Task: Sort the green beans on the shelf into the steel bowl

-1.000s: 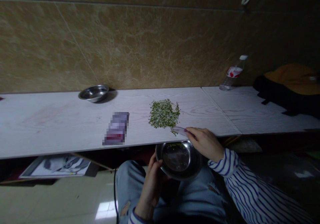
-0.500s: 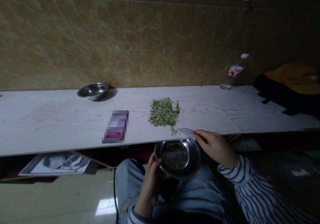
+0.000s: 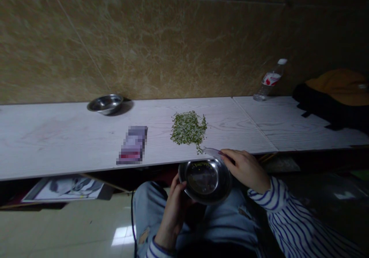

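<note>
"What's different on your feed?"

"I see the right hand [image 3: 245,169] farther right than a second ago. Back then I had the tip of the clear plastic scraper [image 3: 211,151] at the stray mung beans [image 3: 188,128]; now it's just right of them, slightly closer than half a second ago. Whether it touches the white wood-grain table [image 3: 245,135], I can't tell."

"Where are the beans?"

"Mostly in one loose patch on the table, with a short trail toward the near edge. That patch looks the same as before. A few more lie inside the steel bowl [image 3: 223,183], by its far wall."

"And the fingers?"

"On the right, I have thumb and forefinger pinched narrowly on the scraper's end; how the others curl underneath, I can't make out. The left hand [image 3: 174,208] grips the bowl's left side, thumb at the rim, its other fingers around the outside and partly hidden from me."

"Has the bowl moved?"

"Barely. I still have it tilted, just below the table's near edge, above the lap [image 3: 227,219]."
</note>
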`<state>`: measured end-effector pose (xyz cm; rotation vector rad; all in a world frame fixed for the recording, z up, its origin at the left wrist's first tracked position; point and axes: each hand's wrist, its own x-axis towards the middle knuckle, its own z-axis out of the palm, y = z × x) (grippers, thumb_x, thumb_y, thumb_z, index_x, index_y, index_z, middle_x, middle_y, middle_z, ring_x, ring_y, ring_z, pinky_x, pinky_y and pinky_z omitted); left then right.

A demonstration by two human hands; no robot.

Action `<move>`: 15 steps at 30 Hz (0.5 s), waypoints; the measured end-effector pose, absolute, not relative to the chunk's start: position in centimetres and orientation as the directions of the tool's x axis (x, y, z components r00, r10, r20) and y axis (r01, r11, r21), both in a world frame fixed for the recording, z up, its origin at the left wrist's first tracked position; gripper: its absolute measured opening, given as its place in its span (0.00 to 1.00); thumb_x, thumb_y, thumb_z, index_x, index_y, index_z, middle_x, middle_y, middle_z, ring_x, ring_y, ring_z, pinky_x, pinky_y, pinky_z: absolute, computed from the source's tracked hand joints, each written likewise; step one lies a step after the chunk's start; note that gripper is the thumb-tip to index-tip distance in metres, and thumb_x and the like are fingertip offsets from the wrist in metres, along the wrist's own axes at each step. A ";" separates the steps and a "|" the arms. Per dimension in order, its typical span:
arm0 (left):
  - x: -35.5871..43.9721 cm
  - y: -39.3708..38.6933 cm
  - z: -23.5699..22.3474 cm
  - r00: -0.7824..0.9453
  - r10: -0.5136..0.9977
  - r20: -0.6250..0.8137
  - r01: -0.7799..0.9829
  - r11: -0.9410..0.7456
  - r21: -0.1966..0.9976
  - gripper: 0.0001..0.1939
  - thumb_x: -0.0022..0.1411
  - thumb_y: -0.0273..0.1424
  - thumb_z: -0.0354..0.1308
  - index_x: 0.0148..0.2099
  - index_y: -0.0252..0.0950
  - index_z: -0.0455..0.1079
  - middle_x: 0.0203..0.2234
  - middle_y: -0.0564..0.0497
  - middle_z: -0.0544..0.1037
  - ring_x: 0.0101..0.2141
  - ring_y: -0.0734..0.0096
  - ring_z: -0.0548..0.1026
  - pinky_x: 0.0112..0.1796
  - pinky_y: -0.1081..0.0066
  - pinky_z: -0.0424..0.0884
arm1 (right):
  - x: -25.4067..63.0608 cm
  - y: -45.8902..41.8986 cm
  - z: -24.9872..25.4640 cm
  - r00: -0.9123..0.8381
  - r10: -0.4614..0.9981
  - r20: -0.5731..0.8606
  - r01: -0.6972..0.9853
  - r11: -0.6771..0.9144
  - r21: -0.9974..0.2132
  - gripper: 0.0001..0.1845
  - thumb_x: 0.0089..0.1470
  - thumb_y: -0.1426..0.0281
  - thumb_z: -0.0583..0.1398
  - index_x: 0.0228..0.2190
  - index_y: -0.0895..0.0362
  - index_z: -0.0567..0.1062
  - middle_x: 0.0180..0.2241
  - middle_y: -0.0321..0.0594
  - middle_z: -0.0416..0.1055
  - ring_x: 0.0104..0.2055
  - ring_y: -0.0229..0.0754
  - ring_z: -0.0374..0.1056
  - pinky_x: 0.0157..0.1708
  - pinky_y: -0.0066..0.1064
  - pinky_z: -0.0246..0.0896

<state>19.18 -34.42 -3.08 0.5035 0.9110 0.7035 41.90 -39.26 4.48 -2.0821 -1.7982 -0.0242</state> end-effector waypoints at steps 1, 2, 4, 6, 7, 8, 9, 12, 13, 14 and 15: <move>19.2 -34.4 -3.1 0.421 0.734 -0.533 -0.327 0.671 0.665 0.29 0.57 0.34 0.62 0.60 0.42 0.66 0.55 0.43 0.74 0.46 0.56 0.76 0.34 0.66 0.76 | 41.9 -39.3 4.5 0.174 0.949 0.263 0.955 -0.097 -0.280 0.13 0.64 0.70 0.54 0.43 0.54 0.79 0.41 0.41 0.82 0.42 0.46 0.79 0.45 0.37 0.71; 19.2 -34.4 -3.2 0.422 0.734 -0.532 -0.326 0.670 0.667 0.29 0.57 0.34 0.62 0.61 0.42 0.66 0.55 0.44 0.74 0.46 0.56 0.76 0.34 0.66 0.76 | 41.9 -39.4 4.4 0.170 0.949 0.266 0.955 -0.092 -0.283 0.13 0.64 0.70 0.54 0.43 0.53 0.79 0.41 0.41 0.82 0.42 0.46 0.79 0.45 0.37 0.71; 19.2 -34.4 -3.3 0.425 0.733 -0.532 -0.327 0.672 0.664 0.29 0.57 0.34 0.62 0.61 0.42 0.65 0.54 0.44 0.75 0.46 0.56 0.76 0.33 0.67 0.75 | 41.9 -39.5 4.4 0.163 0.950 0.266 0.954 -0.083 -0.287 0.13 0.64 0.70 0.54 0.43 0.53 0.79 0.41 0.41 0.82 0.42 0.46 0.79 0.45 0.36 0.71; 19.2 -34.3 -3.4 0.424 0.733 -0.532 -0.335 0.673 0.660 0.30 0.56 0.34 0.62 0.61 0.43 0.66 0.52 0.44 0.76 0.44 0.57 0.76 0.33 0.67 0.75 | 41.8 -39.6 4.4 0.161 0.949 0.270 0.955 -0.081 -0.284 0.13 0.64 0.70 0.55 0.43 0.53 0.79 0.41 0.41 0.82 0.42 0.46 0.79 0.45 0.36 0.71; 19.2 -34.3 -3.4 0.427 0.732 -0.530 -0.339 0.673 0.657 0.30 0.56 0.34 0.63 0.62 0.43 0.66 0.52 0.45 0.76 0.44 0.58 0.76 0.33 0.67 0.75 | 41.8 -39.6 4.4 0.162 0.949 0.271 0.956 -0.083 -0.281 0.13 0.64 0.70 0.55 0.43 0.53 0.79 0.41 0.41 0.82 0.42 0.46 0.79 0.45 0.36 0.71; 19.2 -34.3 -3.3 0.432 0.731 -0.528 -0.341 0.674 0.655 0.30 0.57 0.34 0.63 0.62 0.43 0.66 0.51 0.45 0.76 0.43 0.59 0.76 0.33 0.67 0.75 | 41.7 -39.5 4.4 0.165 0.948 0.272 0.956 -0.086 -0.280 0.13 0.64 0.70 0.55 0.43 0.53 0.79 0.41 0.41 0.82 0.42 0.46 0.79 0.44 0.35 0.71; 19.2 -34.3 -3.3 0.437 0.731 -0.524 -0.342 0.674 0.655 0.30 0.57 0.34 0.62 0.62 0.43 0.65 0.51 0.45 0.76 0.43 0.59 0.76 0.33 0.67 0.75 | 41.6 -39.5 4.5 0.169 0.948 0.270 0.956 -0.090 -0.279 0.13 0.64 0.70 0.55 0.43 0.53 0.79 0.41 0.41 0.82 0.42 0.46 0.79 0.44 0.35 0.71; 19.2 -34.3 -3.2 0.444 0.728 -0.523 -0.339 0.677 0.654 0.29 0.58 0.34 0.62 0.62 0.42 0.65 0.51 0.45 0.76 0.43 0.58 0.76 0.34 0.66 0.75 | 41.4 -39.1 4.6 0.173 0.950 0.259 0.957 -0.100 -0.272 0.13 0.64 0.70 0.55 0.43 0.54 0.79 0.41 0.42 0.82 0.42 0.47 0.79 0.45 0.36 0.71; 19.2 -34.3 -3.2 0.439 0.728 -0.527 -0.338 0.677 0.654 0.29 0.57 0.34 0.62 0.62 0.42 0.65 0.51 0.44 0.76 0.44 0.58 0.76 0.34 0.66 0.76 | 41.4 -38.9 4.7 0.173 0.951 0.255 0.959 -0.103 -0.265 0.13 0.64 0.70 0.55 0.43 0.54 0.79 0.41 0.42 0.82 0.42 0.47 0.79 0.45 0.36 0.71; 19.2 -34.3 -3.2 0.430 0.729 -0.533 -0.337 0.677 0.654 0.30 0.57 0.34 0.62 0.62 0.42 0.65 0.52 0.44 0.76 0.44 0.58 0.76 0.34 0.66 0.76 | 41.4 -38.7 4.7 0.173 0.953 0.250 0.960 -0.106 -0.258 0.13 0.64 0.70 0.55 0.43 0.54 0.79 0.41 0.42 0.82 0.42 0.47 0.79 0.45 0.36 0.71; 19.2 -34.3 -3.3 0.423 0.728 -0.539 -0.334 0.679 0.654 0.30 0.56 0.34 0.62 0.62 0.42 0.65 0.52 0.44 0.76 0.44 0.57 0.76 0.33 0.67 0.75 | 41.5 -38.6 4.7 0.175 0.953 0.247 0.962 -0.112 -0.250 0.13 0.64 0.70 0.55 0.44 0.54 0.79 0.41 0.42 0.82 0.42 0.47 0.79 0.44 0.35 0.71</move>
